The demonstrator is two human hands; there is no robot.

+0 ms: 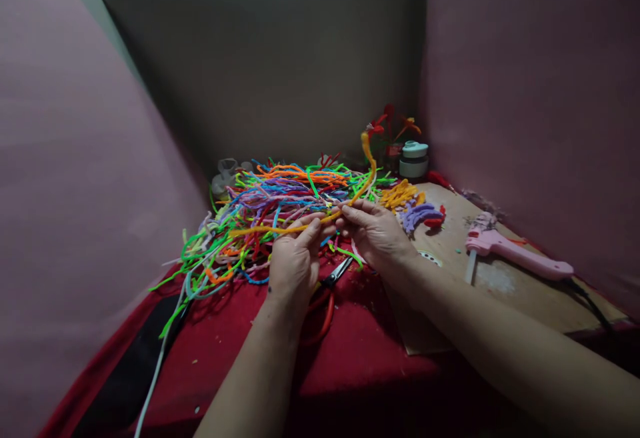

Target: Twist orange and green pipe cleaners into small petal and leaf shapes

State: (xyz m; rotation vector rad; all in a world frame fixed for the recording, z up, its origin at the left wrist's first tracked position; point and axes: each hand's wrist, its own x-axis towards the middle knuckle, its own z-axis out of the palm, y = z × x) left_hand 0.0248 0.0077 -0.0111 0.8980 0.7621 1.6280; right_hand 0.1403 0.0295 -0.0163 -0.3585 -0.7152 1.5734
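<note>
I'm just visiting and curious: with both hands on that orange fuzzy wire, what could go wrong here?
1. The scissors lie open-bladed just under the left hand and right hand; a wrist might catch them.
2. The orange wire runs over the tangled pile and could snag strands.
3. The glue gun sits nearby; its cord may catch an arm.

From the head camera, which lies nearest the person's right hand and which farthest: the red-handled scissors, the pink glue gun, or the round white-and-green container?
Measured from the right hand:
1. Red-handled scissors, just below and left of it, on the red cloth.
2. Round white-and-green container, beyond the hand, toward the back corner.
3. Pink glue gun, farthest, out to the right on the wooden board.
</note>
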